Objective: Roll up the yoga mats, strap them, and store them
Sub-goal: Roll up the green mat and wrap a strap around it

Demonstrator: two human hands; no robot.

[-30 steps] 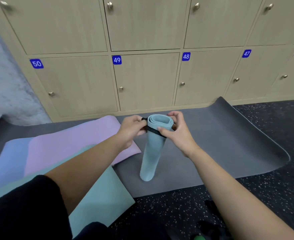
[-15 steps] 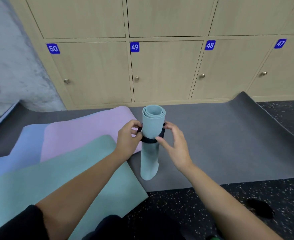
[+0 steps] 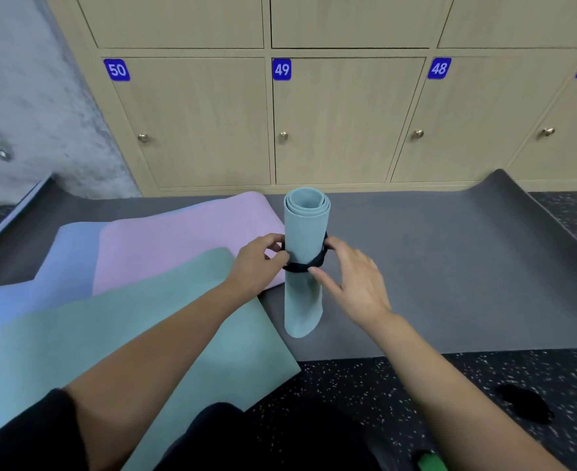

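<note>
A rolled light-blue yoga mat (image 3: 305, 232) stands upright on the grey mat (image 3: 433, 260). A black strap (image 3: 302, 266) circles its middle. My left hand (image 3: 258, 261) pinches the strap on the roll's left side. From the right, my right hand (image 3: 351, 277) pinches the same strap, thumb at the front and fingers round the back. Flat to the left lie a pink mat (image 3: 181, 239), a green mat (image 3: 137, 331) and a blue mat (image 3: 18, 300), overlapping one another.
Wooden lockers (image 3: 348, 124) numbered 47 to 50 line the wall behind, all doors closed. A concrete wall (image 3: 25, 107) is at the left. A black object (image 3: 525, 406) lies on the speckled floor at the lower right, a green item (image 3: 428, 462) at the bottom edge.
The strap has slid down from the roll's top end to about its middle, and both hands have come down with it. My view has shifted left and closer.
</note>
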